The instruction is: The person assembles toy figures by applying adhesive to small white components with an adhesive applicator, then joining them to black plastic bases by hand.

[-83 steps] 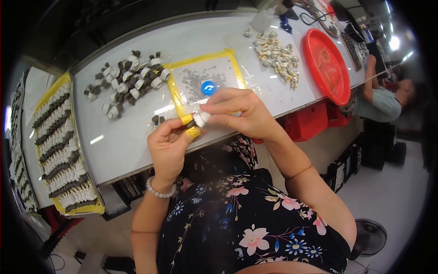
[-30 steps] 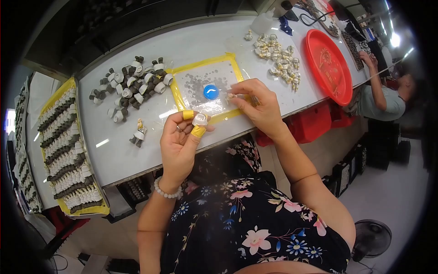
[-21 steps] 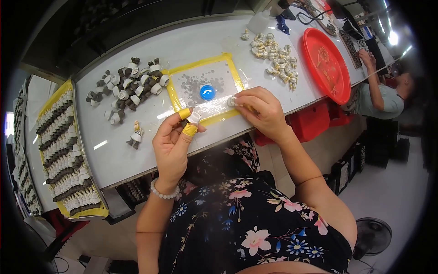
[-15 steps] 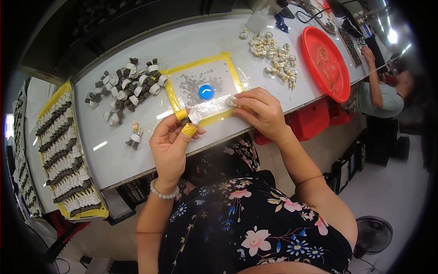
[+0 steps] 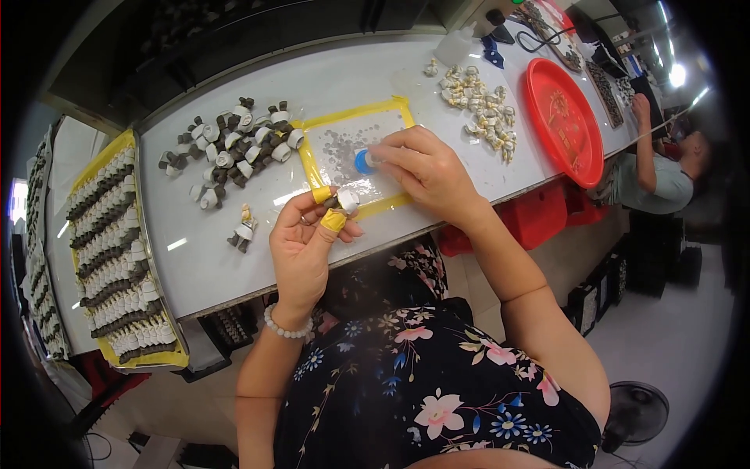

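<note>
Between the yellow-wrapped thumb and finger of my left hand (image 5: 301,246) is a white-and-dark figurine body (image 5: 348,201), held just above the table's near edge. My right hand (image 5: 433,173) is closed in a pinch at a small blue cap (image 5: 362,162). A small white figurine piece (image 5: 373,158) shows, blurred, at its fingertips, at or just over the cap; whether they touch I cannot tell. Under the cap lies a clear sheet (image 5: 336,137) framed in yellow tape, spotted with grey dots. Left of my left hand lies a figurine (image 5: 244,229) with a pale-and-gold top and dark feet.
A heap of white-and-dark figurine bodies (image 5: 234,144) lies to the left, small white-and-gold pieces (image 5: 476,102) to the right. Beyond are a red oval tray (image 5: 558,125) and a plastic bottle (image 5: 455,45). A yellow-edged tray (image 5: 129,250) of figurine rows stands far left. Another person (image 5: 652,168) sits right.
My right hand has moved left from the sheet's right edge to the blue cap, carrying the small white piece. My left hand still holds the figurine body. The whole view has shifted slightly.
</note>
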Demonstrator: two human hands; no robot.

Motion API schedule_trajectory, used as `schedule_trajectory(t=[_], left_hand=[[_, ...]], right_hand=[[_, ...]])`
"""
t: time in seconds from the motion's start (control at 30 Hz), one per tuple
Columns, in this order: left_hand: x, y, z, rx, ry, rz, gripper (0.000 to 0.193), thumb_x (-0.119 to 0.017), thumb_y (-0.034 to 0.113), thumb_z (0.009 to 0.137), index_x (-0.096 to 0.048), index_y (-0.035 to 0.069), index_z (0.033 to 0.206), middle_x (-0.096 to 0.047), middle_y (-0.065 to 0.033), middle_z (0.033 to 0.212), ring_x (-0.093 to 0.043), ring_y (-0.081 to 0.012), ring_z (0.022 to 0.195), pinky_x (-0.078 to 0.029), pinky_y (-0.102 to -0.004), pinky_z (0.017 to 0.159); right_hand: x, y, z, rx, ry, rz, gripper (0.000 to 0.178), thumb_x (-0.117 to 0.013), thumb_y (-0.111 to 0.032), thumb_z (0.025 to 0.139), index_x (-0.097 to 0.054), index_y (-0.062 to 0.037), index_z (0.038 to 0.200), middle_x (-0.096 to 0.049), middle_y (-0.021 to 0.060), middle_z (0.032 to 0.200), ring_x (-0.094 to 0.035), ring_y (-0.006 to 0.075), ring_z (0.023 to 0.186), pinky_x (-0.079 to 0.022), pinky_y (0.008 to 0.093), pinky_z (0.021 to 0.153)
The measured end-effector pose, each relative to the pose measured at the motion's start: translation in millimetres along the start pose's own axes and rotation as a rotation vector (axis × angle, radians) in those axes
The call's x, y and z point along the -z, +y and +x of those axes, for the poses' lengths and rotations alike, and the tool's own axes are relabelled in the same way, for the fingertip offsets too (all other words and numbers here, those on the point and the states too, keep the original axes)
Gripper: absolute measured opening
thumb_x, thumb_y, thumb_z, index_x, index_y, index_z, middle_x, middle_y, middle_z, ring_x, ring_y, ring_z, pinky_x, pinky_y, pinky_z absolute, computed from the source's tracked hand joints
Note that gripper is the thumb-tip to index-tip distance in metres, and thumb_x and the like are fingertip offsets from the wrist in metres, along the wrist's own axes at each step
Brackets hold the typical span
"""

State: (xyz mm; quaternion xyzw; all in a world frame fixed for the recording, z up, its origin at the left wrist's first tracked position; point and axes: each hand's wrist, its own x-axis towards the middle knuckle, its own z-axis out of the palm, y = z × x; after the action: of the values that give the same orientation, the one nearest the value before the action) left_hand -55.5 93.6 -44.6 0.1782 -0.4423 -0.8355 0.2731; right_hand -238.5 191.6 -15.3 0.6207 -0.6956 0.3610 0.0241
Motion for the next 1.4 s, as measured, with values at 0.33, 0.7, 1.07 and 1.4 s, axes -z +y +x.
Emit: schedule_trajectory(t=[0.33,0.7,1.07,1.4], left_hand=[[2.2,-1.4,-0.7,0.042,-0.004,0.002,0.034,-0.058,-0.001,0.087,-0.048,-0.004,0.119,-0.062,-0.0185,0.100,-0.064,-0.0219,0.079,-0.049,-0.0266,0.069],[3.6,-2.3,1.1,0.037,0.010,-0.076,0.031,-0.061,-0.003,0.084,-0.051,-0.006,0.113,-0.062,-0.0147,0.097,-0.066,-0.0227,0.083,-0.055,-0.0299,0.074],[4.9,-2.1,2.8,0.058,-0.002,-0.168,0.030,-0.061,-0.002,0.085,-0.050,-0.006,0.113,-0.063,-0.0172,0.101,-0.066,-0.0240,0.082,-0.055,-0.0302,0.074],[6.7,-2.6,2.2,0.054,-0.024,-0.194,0.030,-0.061,-0.003,0.084,-0.050,-0.006,0.112,-0.063,-0.0171,0.101,-0.066,-0.0242,0.081,-0.055,-0.0313,0.074]], right_hand=[[6.6,-2.0,8.9,0.034,-0.138,-0.125,0.022,-0.065,0.001,0.072,-0.068,-0.0049,0.093,-0.062,0.0077,0.087,-0.059,0.0242,0.081,-0.050,0.0331,0.070],[2.6,-6.8,-1.6,-0.346,0.023,0.399,0.023,-0.062,0.002,0.082,-0.065,0.0013,0.104,-0.063,0.0089,0.095,-0.059,0.0154,0.088,-0.046,0.0246,0.075],[-2.9,-20.9,-2.8,-0.502,0.040,0.844,0.023,-0.062,-0.002,0.084,-0.064,0.0035,0.106,-0.063,0.0079,0.100,-0.057,0.0135,0.093,-0.046,0.0244,0.082],[0.1,-36.3,-2.4,-0.370,-0.072,0.636,0.022,-0.064,0.001,0.082,-0.066,0.0021,0.103,-0.062,0.0091,0.096,-0.058,0.0140,0.086,-0.045,0.0234,0.075]])
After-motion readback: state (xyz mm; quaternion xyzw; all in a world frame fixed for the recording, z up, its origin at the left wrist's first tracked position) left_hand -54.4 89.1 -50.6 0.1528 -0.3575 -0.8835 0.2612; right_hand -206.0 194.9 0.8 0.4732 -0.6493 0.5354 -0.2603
